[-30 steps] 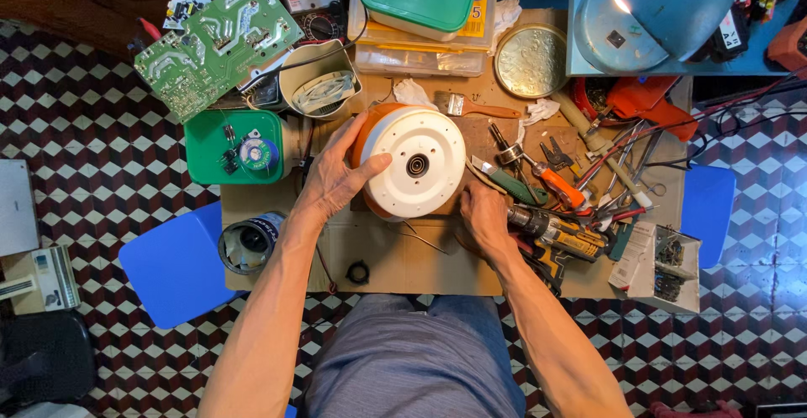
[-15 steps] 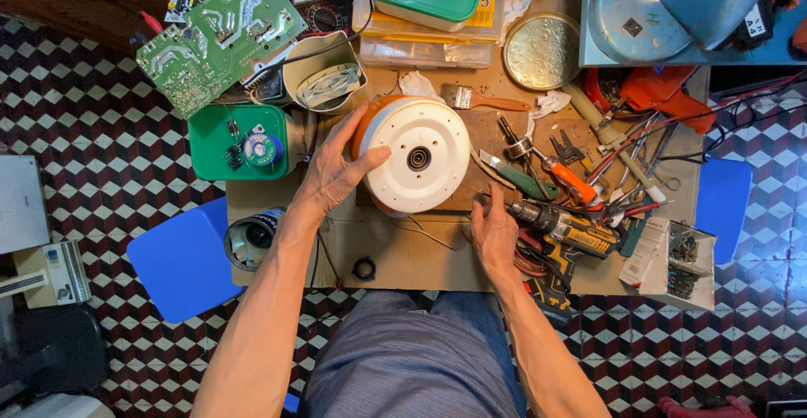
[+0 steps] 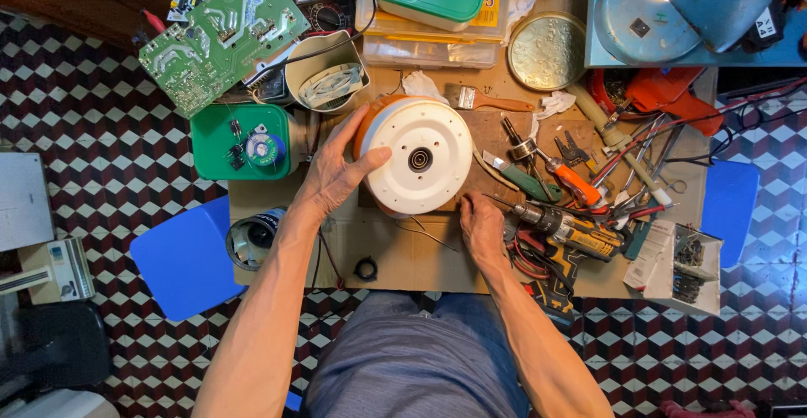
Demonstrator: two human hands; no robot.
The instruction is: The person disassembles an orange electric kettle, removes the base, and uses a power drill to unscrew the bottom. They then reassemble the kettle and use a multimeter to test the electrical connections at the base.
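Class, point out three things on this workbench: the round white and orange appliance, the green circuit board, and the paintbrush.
Round white and orange appliance (image 3: 416, 161), head view, white underside.
Green circuit board (image 3: 223, 39), head view, board centre.
Paintbrush (image 3: 487, 99), head view, wooden handle.

Lighting: bright, warm, from a blue desk lamp (image 3: 698, 2) at upper right, its bulb blown out to white glare. White round housing (image 3: 418, 159) strongly lit, near overexposed. Soft shadows fall down-left under tools on the surface (image 3: 420, 258). Focus: sharp at centre. Edges: wide-angle bending, dimmer floor (image 3: 84, 124), corners slightly soft
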